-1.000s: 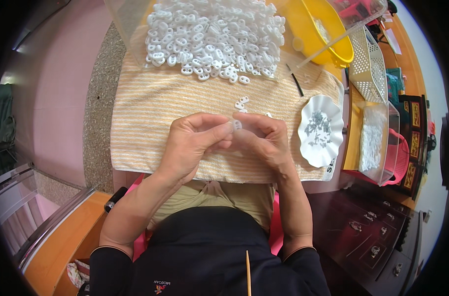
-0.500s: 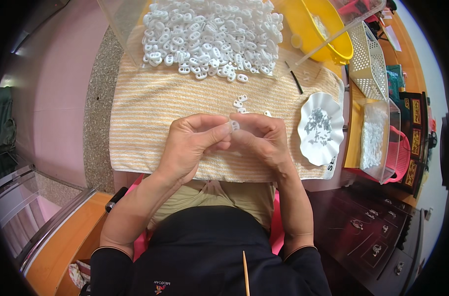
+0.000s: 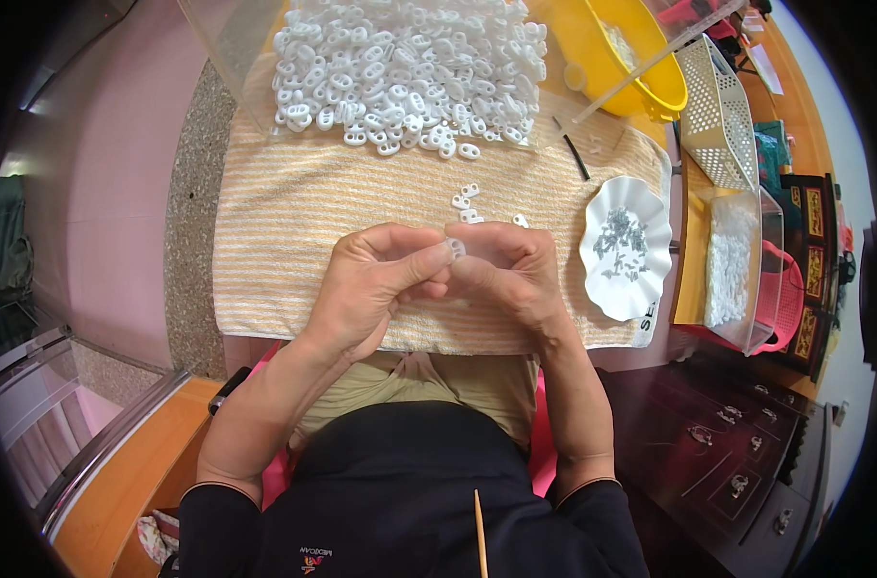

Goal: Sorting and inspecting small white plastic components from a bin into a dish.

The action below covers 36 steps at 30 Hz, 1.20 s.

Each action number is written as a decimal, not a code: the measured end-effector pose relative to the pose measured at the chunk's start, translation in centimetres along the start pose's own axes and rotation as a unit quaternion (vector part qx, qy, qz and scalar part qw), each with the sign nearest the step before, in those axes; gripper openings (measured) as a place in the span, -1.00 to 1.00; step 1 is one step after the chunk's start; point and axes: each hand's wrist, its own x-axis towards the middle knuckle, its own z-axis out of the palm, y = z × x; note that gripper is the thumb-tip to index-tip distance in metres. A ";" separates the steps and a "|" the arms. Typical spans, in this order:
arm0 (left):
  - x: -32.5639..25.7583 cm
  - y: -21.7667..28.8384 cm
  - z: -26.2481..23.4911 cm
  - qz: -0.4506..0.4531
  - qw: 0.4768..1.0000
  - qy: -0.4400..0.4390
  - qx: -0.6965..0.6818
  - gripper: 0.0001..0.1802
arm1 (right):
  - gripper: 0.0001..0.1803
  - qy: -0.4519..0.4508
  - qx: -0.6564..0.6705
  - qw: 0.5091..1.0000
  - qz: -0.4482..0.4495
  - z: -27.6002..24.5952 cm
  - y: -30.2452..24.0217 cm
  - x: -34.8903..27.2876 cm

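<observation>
My left hand (image 3: 371, 284) and my right hand (image 3: 510, 270) meet over the orange striped towel (image 3: 294, 241), fingertips pinched together on one small white plastic piece (image 3: 455, 249). A few loose white pieces (image 3: 467, 197) lie on the towel just beyond my fingers. Farther away a big heap of the same white oval pieces (image 3: 405, 72) covers the towel's far end. A white scalloped dish (image 3: 626, 246) with several tiny grey metal parts sits to the right of my right hand.
A yellow bowl (image 3: 621, 53) with a clear stick across it stands at the back right. Beside it are a cream perforated basket (image 3: 718, 111) and a clear box (image 3: 737, 265) of white parts. A dark cabinet (image 3: 737, 453) is at lower right.
The hands stay together on the small white piece, with only slight finger movement. Nothing else has shifted.
</observation>
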 end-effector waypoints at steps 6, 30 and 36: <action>0.1 -0.2 -0.4 -0.003 0.999 -0.034 -0.024 -0.87 | -0.70 -0.008 0.019 1.000 -0.009 0.3 -0.1 0.0; 0.3 0.0 -0.7 -0.024 0.993 -0.086 -0.073 -0.91 | -0.72 -0.016 -0.022 0.997 -0.077 0.0 -0.6 -0.5; 0.3 -0.1 -0.6 -0.030 0.992 -0.103 -0.074 -0.90 | -0.70 -0.036 -0.034 0.992 -0.120 -0.3 -0.1 -0.3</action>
